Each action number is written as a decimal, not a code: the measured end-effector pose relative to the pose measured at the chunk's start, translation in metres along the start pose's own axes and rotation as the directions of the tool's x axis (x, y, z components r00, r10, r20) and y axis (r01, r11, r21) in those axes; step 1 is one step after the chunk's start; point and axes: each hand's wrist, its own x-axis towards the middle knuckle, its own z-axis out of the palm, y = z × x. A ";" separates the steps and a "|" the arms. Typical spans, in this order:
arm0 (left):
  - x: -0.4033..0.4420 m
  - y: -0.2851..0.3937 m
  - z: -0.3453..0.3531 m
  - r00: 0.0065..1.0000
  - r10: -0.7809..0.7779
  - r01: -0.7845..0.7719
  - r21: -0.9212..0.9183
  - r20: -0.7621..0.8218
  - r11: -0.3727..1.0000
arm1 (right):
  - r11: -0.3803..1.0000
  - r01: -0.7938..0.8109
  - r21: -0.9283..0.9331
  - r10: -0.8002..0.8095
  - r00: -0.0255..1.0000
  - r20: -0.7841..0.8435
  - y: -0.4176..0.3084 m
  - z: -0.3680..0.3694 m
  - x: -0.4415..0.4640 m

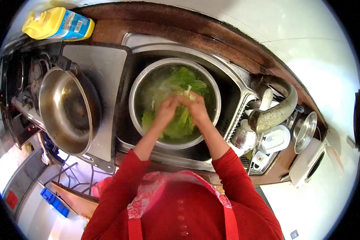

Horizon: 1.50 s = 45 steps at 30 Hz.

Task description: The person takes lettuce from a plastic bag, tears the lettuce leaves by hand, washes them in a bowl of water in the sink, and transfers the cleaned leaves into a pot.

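A large steel bowl (135,102) sits in the dark sink (124,86). Green leaves (182,126) lie in it, partly blurred by haze or water. Over the bowl's middle, my left hand (168,107) and my right hand (195,106) meet, fingers bent together around a pale leafy piece (189,93) that shows between and above them. The fingertips are partly hidden, but both hands look closed on that piece.
To the left, an empty steel pan (66,108) stands by the stove (28,76). A yellow jug (60,25) is at the back left. Right of the sink, a dish rack (244,106) holds dishes, with a long gourd (274,114) over it and a steel lid (305,132) alongside.
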 end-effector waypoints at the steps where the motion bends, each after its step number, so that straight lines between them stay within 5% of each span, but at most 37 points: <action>1: -0.005 0.002 0.003 0.999 -0.037 0.037 -0.017 0.022 0.999 | 1.000 -0.005 0.001 0.005 0.995 -0.097 0.007 -0.007 0.005; 2: -0.009 -0.009 -0.001 0.998 -0.017 0.007 0.162 0.062 0.987 | 0.998 0.047 0.036 -0.041 0.989 -0.144 0.010 -0.016 0.009; 3: -0.011 -0.029 -0.007 0.994 -0.009 -0.027 0.334 0.106 0.942 | 0.931 0.069 -0.357 -0.162 0.958 -0.237 0.013 -0.031 0.018; 4: -0.015 -0.023 -0.014 0.988 -0.014 -0.065 0.495 0.154 0.866 | 0.720 0.033 -0.693 -0.305 0.912 -0.273 0.021 -0.041 0.029; 5: -0.015 -0.016 -0.026 0.985 -0.148 0.079 0.533 0.088 0.842 | 0.622 0.048 -0.782 -0.375 0.894 -0.244 0.034 -0.043 0.034; 6: -0.010 -0.022 -0.035 1.000 -0.006 0.018 0.608 -0.021 0.793 | 0.512 0.055 -0.857 -0.441 0.873 -0.207 0.045 -0.042 0.038; 8: 0.007 -0.041 -0.046 0.932 0.308 -0.063 0.754 -0.190 0.654 | 0.249 0.037 -0.968 -0.414 0.907 -0.071 0.077 -0.035 0.045; 10: 0.027 -0.068 -0.040 0.909 0.325 -0.044 0.717 -0.259 0.695 | 0.074 0.353 -0.933 -0.535 0.803 0.262 0.099 -0.018 0.041; 13: 0.037 -0.079 -0.045 0.944 0.195 0.029 0.656 -0.267 0.755 | -0.029 0.487 -0.873 -0.538 0.728 0.425 0.100 -0.034 0.053; 16: 0.034 -0.065 -0.055 0.976 0.098 0.037 0.587 -0.197 0.809 | 0.084 0.147 -0.986 -0.175 0.976 0.131 0.081 -0.042 0.077; 17: 0.033 -0.061 -0.061 0.981 0.089 0.023 0.562 -0.170 0.827 | 0.234 0.097 -0.967 -0.256 0.966 0.035 0.075 -0.038 0.078; 19: 0.031 -0.067 -0.072 0.973 0.150 -0.091 0.303 -0.176 0.948 | 0.712 0.180 -0.679 -0.198 0.979 0.052 0.040 -0.034 0.062; 20: 0.027 -0.072 -0.078 0.967 0.174 -0.145 0.161 -0.187 0.976 | 0.875 0.187 -0.447 -0.171 0.982 0.076 0.029 -0.034 0.053; 21: 0.023 -0.069 -0.083 0.958 0.232 -0.187 0.244 -0.170 0.952 | 0.917 0.222 -0.330 -0.189 0.974 0.128 0.025 -0.037 0.047; 24: 0.016 -0.059 -0.075 0.931 -0.132 0.176 0.102 -0.341 0.979 | 0.911 -0.010 -0.412 0.035 0.998 0.052 0.017 -0.021 0.024; 25: 0.008 -0.048 -0.068 0.930 -0.254 0.212 -0.176 -0.267 0.961 | 0.814 0.131 -0.566 -0.085 0.991 0.108 0.029 -0.019 0.026; 28: 0.004 -0.038 -0.053 0.908 -0.374 0.337 -0.202 -0.187 0.920 | 0.623 0.175 -0.762 -0.216 0.975 0.047 0.053 0.004 0.039; 29: 0.010 -0.050 -0.057 0.918 -0.395 0.381 -0.175 -0.046 0.908 | 0.460 -0.001 -0.888 -0.097 0.994 -0.051 0.057 0.017 0.047; 33: 0.034 -0.104 -0.059 0.932 -0.292 0.340 0.238 -0.215 0.910 | 0.435 0.170 -0.884 -0.242 0.968 0.067 0.072 0.027 0.055; 36: 0.038 -0.070 -0.056 0.821 0.369 0.011 0.659 -0.435 0.752 | 0.801 0.057 -0.596 -0.051 0.998 0.027 0.110 -0.031 0.095; 37: 0.039 -0.053 -0.056 0.866 0.274 0.014 0.569 -0.418 0.822 | 0.700 0.096 -0.708 -0.191 0.980 -0.056 0.093 -0.036 0.089; 40: 0.050 -0.056 -0.026 0.894 0.326 0.026 0.764 -0.306 0.645 | 0.528 0.047 -0.848 -0.339 0.927 -0.160 0.054 -0.018 0.059; 41: 0.047 -0.054 -0.011 0.921 0.251 0.070 0.761 -0.297 0.645 | 0.508 0.048 -0.860 -0.350 0.924 -0.155 0.066 -0.014 0.058; 44: 0.051 -0.077 0.003 0.907 0.369 0.066 0.934 -0.203 0.351 | 0.207 -0.024 -0.978 -0.428 0.896 -0.113 0.113 -0.005 0.067; 45: 0.053 -0.075 -0.001 0.946 0.286 0.035 0.923 -0.155 0.383 | 0.182 0.050 -0.982 -0.436 0.899 -0.035 0.113 -0.006 0.070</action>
